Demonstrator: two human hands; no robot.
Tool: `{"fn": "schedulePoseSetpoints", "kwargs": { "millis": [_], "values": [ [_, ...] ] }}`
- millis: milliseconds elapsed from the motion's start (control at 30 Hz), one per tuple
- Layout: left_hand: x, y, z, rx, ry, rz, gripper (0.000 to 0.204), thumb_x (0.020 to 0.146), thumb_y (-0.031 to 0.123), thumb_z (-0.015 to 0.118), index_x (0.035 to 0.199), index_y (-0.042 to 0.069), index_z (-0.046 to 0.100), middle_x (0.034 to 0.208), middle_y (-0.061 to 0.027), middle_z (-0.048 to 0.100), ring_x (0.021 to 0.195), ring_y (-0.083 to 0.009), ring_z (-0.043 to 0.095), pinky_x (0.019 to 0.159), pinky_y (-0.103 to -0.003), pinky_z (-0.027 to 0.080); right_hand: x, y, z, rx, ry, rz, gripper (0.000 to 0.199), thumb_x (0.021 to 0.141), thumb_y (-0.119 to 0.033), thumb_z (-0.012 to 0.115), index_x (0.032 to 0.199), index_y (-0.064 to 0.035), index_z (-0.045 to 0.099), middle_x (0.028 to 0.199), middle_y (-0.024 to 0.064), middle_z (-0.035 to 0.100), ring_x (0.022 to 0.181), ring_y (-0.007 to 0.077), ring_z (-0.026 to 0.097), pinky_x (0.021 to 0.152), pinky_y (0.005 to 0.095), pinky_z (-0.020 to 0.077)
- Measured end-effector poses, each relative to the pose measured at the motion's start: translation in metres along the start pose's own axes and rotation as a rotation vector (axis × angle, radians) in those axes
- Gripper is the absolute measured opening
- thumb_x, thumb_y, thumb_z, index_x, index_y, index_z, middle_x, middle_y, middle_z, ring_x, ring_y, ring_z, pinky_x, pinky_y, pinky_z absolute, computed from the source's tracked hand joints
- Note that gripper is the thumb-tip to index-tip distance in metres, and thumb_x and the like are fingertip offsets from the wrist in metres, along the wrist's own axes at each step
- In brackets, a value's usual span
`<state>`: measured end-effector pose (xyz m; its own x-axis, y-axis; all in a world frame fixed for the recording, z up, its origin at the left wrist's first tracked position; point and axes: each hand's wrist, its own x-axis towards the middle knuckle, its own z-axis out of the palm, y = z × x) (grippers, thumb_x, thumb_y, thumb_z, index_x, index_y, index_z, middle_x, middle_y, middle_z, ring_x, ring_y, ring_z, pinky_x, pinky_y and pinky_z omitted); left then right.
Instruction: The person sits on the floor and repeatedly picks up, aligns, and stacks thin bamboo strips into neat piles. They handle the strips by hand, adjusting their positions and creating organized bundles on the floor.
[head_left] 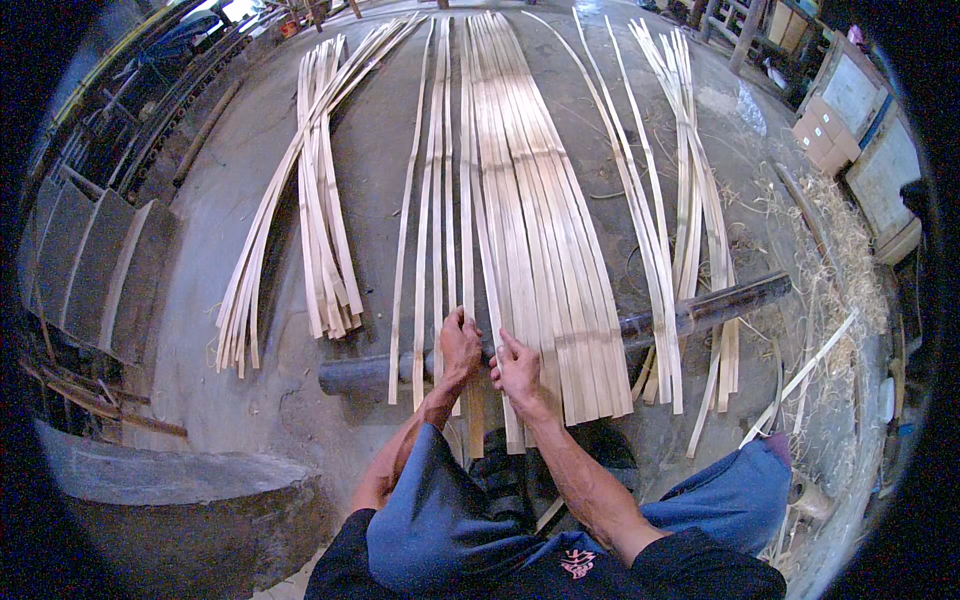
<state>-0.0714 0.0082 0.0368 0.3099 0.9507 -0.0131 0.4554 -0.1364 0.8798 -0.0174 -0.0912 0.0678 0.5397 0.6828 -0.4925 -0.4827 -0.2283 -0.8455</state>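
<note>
Near the lower middle of the frame, the left hand (459, 345) presses down on the near ends of pale bamboo strips (520, 220), its fingers curled over a narrow strip just left of the wide flat band. The right hand (517, 372) lies just beside it, almost touching, fingers narrow and pinched on the edge of a strip where the band crosses a dark pole (700, 308). Whether either hand fully grips a strip or only pins it flat, I cannot tell.

The bamboo strips run from the hands up to the top middle of the frame, laid side by side and touching, so they form a tight sheet that fans slightly wider at the near end. The dark pole lies across the frame from lower left to middle right, passing under the strips.

A few single slats (425, 200) lie just left of the sheet with small gaps between them. A loose bundle (320, 200) sits in the upper left, spread at its near end. Another loose bundle (680, 200) lies at the right, crossing over the pole. Pale shavings (840, 260) pile along the right edge on the grey concrete floor (380, 130). Blue trouser knees (440, 520) fill the bottom of the frame.
</note>
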Motion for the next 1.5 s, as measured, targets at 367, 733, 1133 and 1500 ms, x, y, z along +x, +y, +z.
{"fn": "schedulePoseSetpoints", "kwargs": {
  "millis": [367, 733, 1133, 1500],
  "values": [
    [-0.013, 0.01, 0.0, -0.176, -0.038, -0.105, 0.039, 0.084, 0.009, 0.04, 0.12, -0.005, 0.041, 0.075, -0.0077, 0.057, 0.059, -0.0124, 0.052, 0.053, -0.027, 0.044, -0.008, 0.01, 0.002, -0.199, -0.002, -0.211, 0.035, 0.084, -0.007, 0.047, 0.119, -0.0023, 0.045, 0.06, 0.0039, 0.052, 0.042, 0.0098, 0.048, 0.036, 0.0224, 0.0413],
    [-0.006, 0.01, 0.002, -0.252, -0.096, -0.132, 0.04, 0.085, 0.01, 0.043, 0.121, -0.006, 0.04, 0.075, -0.0077, 0.057, 0.056, -0.0104, 0.051, 0.049, -0.025, 0.043, 0.0, 0.024, -0.003, -0.746, 0.187, -0.679, 0.04, 0.078, -0.01, 0.053, 0.116, -0.0009, 0.046, 0.082, 0.0193, 0.056, 0.071, 0.0271, 0.059, 0.061, 0.0366, 0.0478],
    [0.002, 0.003, 0.013, -0.073, 0.017, 0.021, 0.036, 0.08, 0.009, 0.041, 0.112, -0.007, 0.048, 0.103, -0.0235, 0.056, 0.097, -0.0273, 0.055, 0.082, -0.033, 0.042, -0.018, -0.007, -0.002, -1.006, 0.05, -0.603, 0.035, 0.072, -0.005, 0.051, 0.106, -0.0004, 0.052, 0.089, 0.0223, 0.048, 0.078, 0.0365, 0.054, 0.068, 0.043, 0.0454],
    [0.023, 0.001, 0.003, -0.043, -0.277, 0.005, 0.029, 0.073, 0.02, 0.057, 0.089, -0.004, 0.057, 0.077, -0.0143, 0.06, 0.069, -0.0197, 0.056, 0.064, -0.033, 0.044, 0.015, -0.01, -0.005, -1.062, 0.096, -0.69, 0.031, 0.073, -0.006, 0.051, 0.104, 0.0008, 0.052, 0.096, 0.0198, 0.049, 0.092, 0.0344, 0.049, 0.079, 0.041, 0.0424]
  ]
}}
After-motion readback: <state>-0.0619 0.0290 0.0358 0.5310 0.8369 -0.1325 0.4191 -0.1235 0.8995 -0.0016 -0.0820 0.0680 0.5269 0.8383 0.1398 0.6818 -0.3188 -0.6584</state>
